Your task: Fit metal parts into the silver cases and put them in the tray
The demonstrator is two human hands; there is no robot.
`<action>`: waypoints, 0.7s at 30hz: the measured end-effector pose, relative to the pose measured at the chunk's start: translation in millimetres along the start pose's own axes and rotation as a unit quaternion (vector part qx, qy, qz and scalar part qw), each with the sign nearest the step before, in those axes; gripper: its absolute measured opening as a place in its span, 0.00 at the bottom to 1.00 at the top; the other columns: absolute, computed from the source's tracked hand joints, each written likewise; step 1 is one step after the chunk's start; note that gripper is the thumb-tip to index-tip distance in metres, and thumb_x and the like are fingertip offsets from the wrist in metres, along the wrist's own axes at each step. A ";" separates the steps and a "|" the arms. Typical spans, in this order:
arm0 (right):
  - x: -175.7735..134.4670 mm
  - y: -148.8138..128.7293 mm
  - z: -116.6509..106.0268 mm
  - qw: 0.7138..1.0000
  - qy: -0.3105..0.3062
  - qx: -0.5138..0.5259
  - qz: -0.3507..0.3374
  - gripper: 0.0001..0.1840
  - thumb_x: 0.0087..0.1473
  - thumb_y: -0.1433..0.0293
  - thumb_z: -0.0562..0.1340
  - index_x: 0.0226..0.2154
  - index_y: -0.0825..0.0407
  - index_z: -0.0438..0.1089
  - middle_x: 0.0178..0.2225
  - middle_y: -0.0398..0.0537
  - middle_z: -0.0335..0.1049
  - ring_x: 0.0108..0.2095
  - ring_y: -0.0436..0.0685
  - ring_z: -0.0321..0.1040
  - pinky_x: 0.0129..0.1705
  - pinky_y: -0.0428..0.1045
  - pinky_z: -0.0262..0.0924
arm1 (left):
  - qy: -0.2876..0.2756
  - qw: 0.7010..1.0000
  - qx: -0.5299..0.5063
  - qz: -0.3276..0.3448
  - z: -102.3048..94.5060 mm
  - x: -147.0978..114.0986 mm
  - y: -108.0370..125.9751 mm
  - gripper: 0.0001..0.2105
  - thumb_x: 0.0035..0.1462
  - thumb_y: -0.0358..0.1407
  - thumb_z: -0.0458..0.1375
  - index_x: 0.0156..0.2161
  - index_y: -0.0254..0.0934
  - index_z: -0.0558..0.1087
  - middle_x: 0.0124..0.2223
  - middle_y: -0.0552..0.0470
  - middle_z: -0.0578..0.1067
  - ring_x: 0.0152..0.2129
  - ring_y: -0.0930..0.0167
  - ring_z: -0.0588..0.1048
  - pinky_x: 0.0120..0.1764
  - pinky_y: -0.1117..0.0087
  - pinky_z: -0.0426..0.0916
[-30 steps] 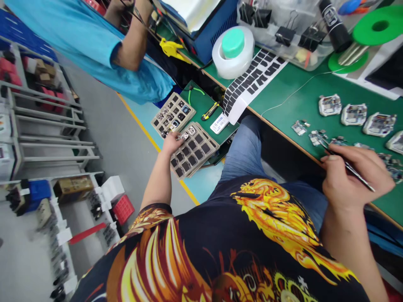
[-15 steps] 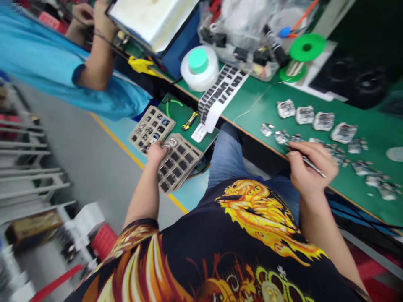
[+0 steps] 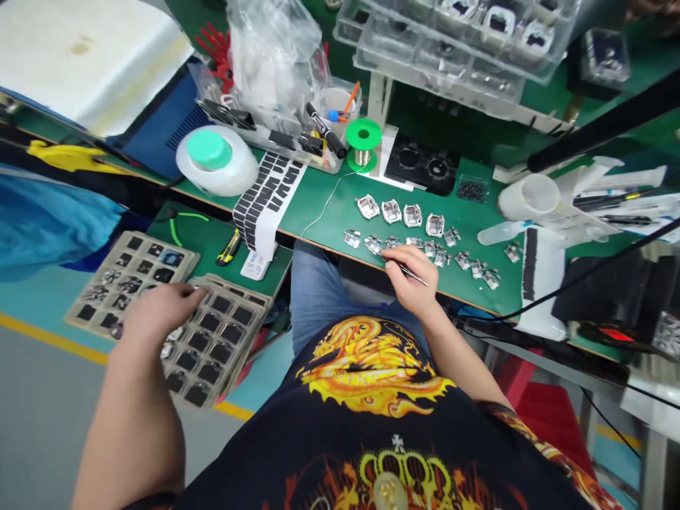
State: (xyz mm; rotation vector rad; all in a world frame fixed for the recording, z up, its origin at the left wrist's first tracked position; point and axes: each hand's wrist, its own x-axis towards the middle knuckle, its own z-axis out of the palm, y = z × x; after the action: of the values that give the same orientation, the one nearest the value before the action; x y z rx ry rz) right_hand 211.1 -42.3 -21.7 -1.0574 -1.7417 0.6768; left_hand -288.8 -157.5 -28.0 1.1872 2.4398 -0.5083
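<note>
My left hand [image 3: 159,308] is over two grey compartment trays, its fingers drawn together at the near tray's upper edge; what they pinch, if anything, I cannot make out. The near tray [image 3: 249,301], atop a stack, holds dark square parts and a few light ones. In the left tray [image 3: 185,256] lie small mixed parts. At the bench edge, my right hand [image 3: 411,276] grips thin metal tweezers [image 3: 414,275], their tip close to a small metal assembly [image 3: 373,244]. Similar assemblies [image 3: 462,261] lie in a row, with several white watch cases [image 3: 412,214] behind them.
A green solder spool [image 3: 364,133] stands behind the watch cases. Left of it are a sheet of black stickers [image 3: 270,188], a white bottle with a green cap [image 3: 217,159] and a yellow cutter [image 3: 228,248]. A white cup [image 3: 528,197] and a black cable [image 3: 600,273] are on the right.
My view has swung to the right, showing more of the bench. The left hand has turned over the trays, with its fingers now pointing right. The right hand still holds the tweezers by the assemblies.
</note>
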 end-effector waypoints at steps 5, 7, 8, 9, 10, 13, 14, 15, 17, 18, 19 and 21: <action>-0.4 0.6 -0.3 1.000 0.014 0.017 0.003 0.09 0.67 0.68 0.67 0.45 0.45 0.84 0.42 0.48 0.85 0.42 0.58 0.81 0.48 0.57 0.78 | 0.043 0.938 -0.184 0.291 -52.7 -52.0 106.6 0.23 0.62 0.62 0.57 0.39 0.47 0.82 0.35 0.57 0.83 0.30 0.66 0.78 0.37 0.65 0.71; -0.5 0.2 -0.7 1.000 0.016 0.013 0.013 0.08 0.67 0.67 0.67 0.44 0.44 0.84 0.42 0.49 0.85 0.42 0.58 0.81 0.48 0.57 0.78 | 0.108 0.889 -0.263 0.358 -61.2 -63.9 153.9 0.20 0.65 0.57 0.59 0.43 0.45 0.82 0.39 0.55 0.83 0.33 0.67 0.79 0.40 0.65 0.72; -0.4 -0.1 -0.8 1.000 0.018 0.014 0.014 0.08 0.67 0.67 0.67 0.44 0.44 0.84 0.42 0.49 0.85 0.42 0.58 0.81 0.47 0.57 0.78 | 0.135 0.867 -0.295 0.379 -63.6 -65.5 177.0 0.19 0.67 0.55 0.59 0.46 0.44 0.82 0.41 0.54 0.83 0.34 0.67 0.79 0.42 0.66 0.73; -0.2 -0.4 -0.8 1.000 0.020 0.016 0.014 0.08 0.67 0.67 0.67 0.44 0.44 0.84 0.41 0.48 0.85 0.42 0.58 0.81 0.47 0.57 0.78 | 0.151 0.850 -0.313 0.395 -65.6 -64.5 199.2 0.19 0.68 0.54 0.60 0.50 0.42 0.81 0.42 0.53 0.82 0.35 0.68 0.79 0.43 0.65 0.74; 0.1 -0.8 -0.7 1.000 0.020 0.018 0.013 0.08 0.67 0.67 0.67 0.44 0.44 0.84 0.41 0.48 0.85 0.42 0.57 0.81 0.47 0.56 0.78 | 0.167 0.840 -0.320 0.405 -67.5 -61.4 220.3 0.20 0.68 0.52 0.61 0.54 0.41 0.79 0.45 0.51 0.81 0.34 0.68 0.78 0.45 0.64 0.75; 0.9 -2.6 -0.4 1.000 0.015 0.018 0.018 0.08 0.67 0.66 0.66 0.43 0.44 0.84 0.41 0.48 0.85 0.41 0.57 0.81 0.47 0.56 0.78 | 0.189 0.833 -0.292 0.430 -74.5 -47.1 274.1 0.23 0.68 0.48 0.63 0.61 0.37 0.76 0.53 0.47 0.78 0.38 0.67 0.78 0.52 0.61 0.75; 0.9 -3.4 -0.3 0.999 0.015 0.019 0.021 0.08 0.68 0.66 0.66 0.43 0.44 0.84 0.41 0.48 0.85 0.41 0.57 0.81 0.47 0.56 0.78 | 0.190 0.831 -0.276 0.443 -77.2 -43.0 288.1 0.24 0.68 0.48 0.64 0.62 0.36 0.75 0.54 0.45 0.77 0.41 0.64 0.78 0.54 0.60 0.75; 0.7 -4.1 -0.3 0.999 0.015 0.022 0.024 0.09 0.68 0.65 0.66 0.43 0.44 0.84 0.41 0.49 0.85 0.41 0.57 0.81 0.47 0.56 0.78 | 0.190 0.829 -0.261 0.456 -79.9 -39.7 300.1 0.25 0.67 0.48 0.66 0.62 0.36 0.75 0.55 0.44 0.77 0.45 0.62 0.79 0.56 0.59 0.74; 0.1 -5.0 -0.2 0.999 0.017 0.034 0.026 0.09 0.68 0.66 0.65 0.43 0.44 0.84 0.40 0.48 0.84 0.41 0.57 0.81 0.46 0.55 0.78 | 0.185 0.828 -0.231 0.475 -84.3 -35.7 318.2 0.27 0.65 0.49 0.68 0.62 0.35 0.75 0.56 0.42 0.76 0.51 0.57 0.78 0.58 0.57 0.73; -0.2 -5.1 0.0 0.999 0.015 0.041 0.027 0.09 0.68 0.67 0.65 0.43 0.44 0.85 0.40 0.48 0.84 0.41 0.57 0.81 0.46 0.55 0.78 | 0.183 0.831 -0.214 0.480 -86.0 -34.5 324.6 0.27 0.64 0.50 0.69 0.61 0.35 0.75 0.56 0.41 0.76 0.53 0.54 0.78 0.59 0.56 0.73; -0.4 -5.0 0.2 0.998 0.014 0.047 0.028 0.10 0.68 0.67 0.65 0.44 0.44 0.85 0.40 0.48 0.84 0.42 0.57 0.81 0.47 0.55 0.78 | 0.180 0.836 -0.194 0.482 -87.2 -33.6 329.7 0.28 0.63 0.51 0.69 0.61 0.35 0.76 0.56 0.40 0.76 0.54 0.53 0.78 0.60 0.55 0.73; -0.5 -4.2 1.0 0.998 0.014 0.057 0.027 0.10 0.68 0.68 0.66 0.45 0.44 0.85 0.41 0.49 0.85 0.42 0.57 0.81 0.47 0.54 0.78 | 0.177 0.845 -0.151 0.482 -89.0 -32.0 336.3 0.28 0.62 0.54 0.69 0.58 0.35 0.77 0.55 0.39 0.76 0.55 0.50 0.78 0.60 0.54 0.73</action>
State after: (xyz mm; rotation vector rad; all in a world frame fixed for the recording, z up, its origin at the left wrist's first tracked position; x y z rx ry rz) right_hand 208.9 -44.8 -18.9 -1.0332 -1.6354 0.7812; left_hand -16.7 57.8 12.4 2.2283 1.6884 0.4120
